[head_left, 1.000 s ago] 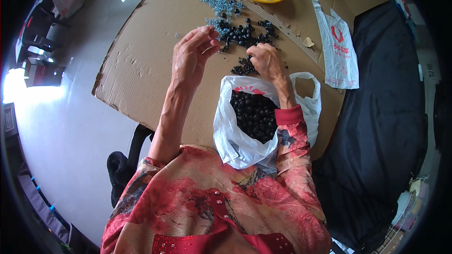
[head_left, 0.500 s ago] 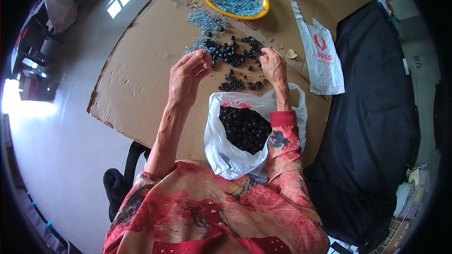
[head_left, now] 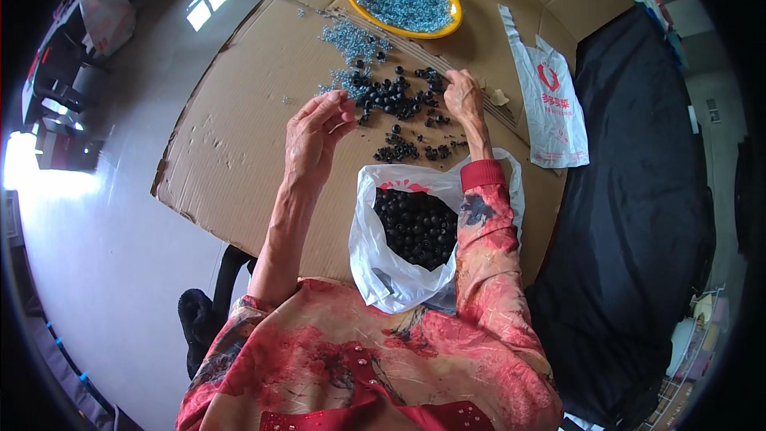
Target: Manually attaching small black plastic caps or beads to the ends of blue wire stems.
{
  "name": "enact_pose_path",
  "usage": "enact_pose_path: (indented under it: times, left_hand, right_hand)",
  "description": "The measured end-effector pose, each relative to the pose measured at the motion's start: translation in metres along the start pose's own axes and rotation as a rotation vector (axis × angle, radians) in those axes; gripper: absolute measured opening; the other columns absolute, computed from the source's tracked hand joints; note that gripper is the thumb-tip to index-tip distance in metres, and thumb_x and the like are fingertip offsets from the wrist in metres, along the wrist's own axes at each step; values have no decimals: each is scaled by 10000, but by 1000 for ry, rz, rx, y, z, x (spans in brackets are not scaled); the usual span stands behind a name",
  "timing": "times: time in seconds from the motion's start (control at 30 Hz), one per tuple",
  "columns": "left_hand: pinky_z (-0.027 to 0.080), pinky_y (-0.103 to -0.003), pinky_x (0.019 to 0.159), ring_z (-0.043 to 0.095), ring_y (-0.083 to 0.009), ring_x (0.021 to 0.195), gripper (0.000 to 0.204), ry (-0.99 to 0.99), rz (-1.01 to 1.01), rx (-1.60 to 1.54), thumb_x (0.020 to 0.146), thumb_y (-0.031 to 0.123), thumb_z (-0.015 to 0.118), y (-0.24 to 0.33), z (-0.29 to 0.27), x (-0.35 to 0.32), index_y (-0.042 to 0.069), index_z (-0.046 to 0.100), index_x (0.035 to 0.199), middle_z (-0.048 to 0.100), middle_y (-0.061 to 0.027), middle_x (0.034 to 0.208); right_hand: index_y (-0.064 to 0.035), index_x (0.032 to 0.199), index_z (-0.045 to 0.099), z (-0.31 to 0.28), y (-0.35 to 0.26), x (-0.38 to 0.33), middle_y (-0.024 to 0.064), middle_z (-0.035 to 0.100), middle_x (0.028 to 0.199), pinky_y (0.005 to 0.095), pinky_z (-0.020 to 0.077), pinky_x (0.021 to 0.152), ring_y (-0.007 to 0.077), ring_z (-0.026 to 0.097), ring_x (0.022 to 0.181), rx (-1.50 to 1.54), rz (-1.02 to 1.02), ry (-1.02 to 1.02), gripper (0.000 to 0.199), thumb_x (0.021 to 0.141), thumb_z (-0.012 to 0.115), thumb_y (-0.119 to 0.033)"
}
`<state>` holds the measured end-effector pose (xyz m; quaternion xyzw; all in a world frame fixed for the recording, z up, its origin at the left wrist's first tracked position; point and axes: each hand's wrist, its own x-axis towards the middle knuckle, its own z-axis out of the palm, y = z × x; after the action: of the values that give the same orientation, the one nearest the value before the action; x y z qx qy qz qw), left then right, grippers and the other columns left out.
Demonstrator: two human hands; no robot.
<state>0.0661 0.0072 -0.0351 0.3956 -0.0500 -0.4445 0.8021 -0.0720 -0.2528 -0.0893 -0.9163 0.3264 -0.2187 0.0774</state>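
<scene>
My left hand (head_left: pixel 313 128) is raised over the cardboard, just left of a heap of black ball-shaped pieces (head_left: pixel 391 97). Its thumb and fingertips are drawn together; whatever they pinch is too small to make out. Beyond the right side of the heap, my right hand (head_left: pixel 465 102) is closed beside some long thin strips (head_left: pixel 416 49). The curled fingers hide what it holds, if anything. Smaller black bits (head_left: pixel 396 148) lie nearer to me. Between my forearms an open white plastic bag (head_left: pixel 371 267) holds many black balls (head_left: pixel 420 227), some showing a hole.
Small bluish pieces (head_left: pixel 351 38) are scattered behind the heap, and more fill a yellow bowl (head_left: pixel 435 33) at the far side. All rest on a large cardboard sheet (head_left: pixel 227 132). A flattened white bag (head_left: pixel 558 132) lies at right, next to black cloth (head_left: pixel 630 160).
My right hand has moved slightly away from me, off the edge of the black heap toward the strips. My left hand stays nearly in place, its fingers closer together. The view has shifted a little.
</scene>
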Motion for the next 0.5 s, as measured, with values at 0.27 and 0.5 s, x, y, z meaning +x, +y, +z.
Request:
enact_pose_path:
  times: [0.27, 0.5]
  left_hand:
    - [485, -278, 711, 573, -124, 742, 195, 60, 37, -12, 872, 175, 553, 8, -10, 5, 9, 575, 971, 608, -56, 847]
    - [476, -262, 708, 552, -104, 714, 211, 89, 50, 8, 873, 194, 558, 13, -12, 6, 14, 563, 984, 590, -32, 804]
  right_hand:
    - [-32, 818, 636, -22, -28, 2, 160, 616, 789, 373, 471, 669, 314, 597, 733, 238, -29, -27, 140, 726, 543, -81]
    - [-31, 797, 629, -32, -98, -8, 126, 604, 739, 342, 467, 627, 265, 597, 682, 477, -231, -172, 93, 717, 587, -54]
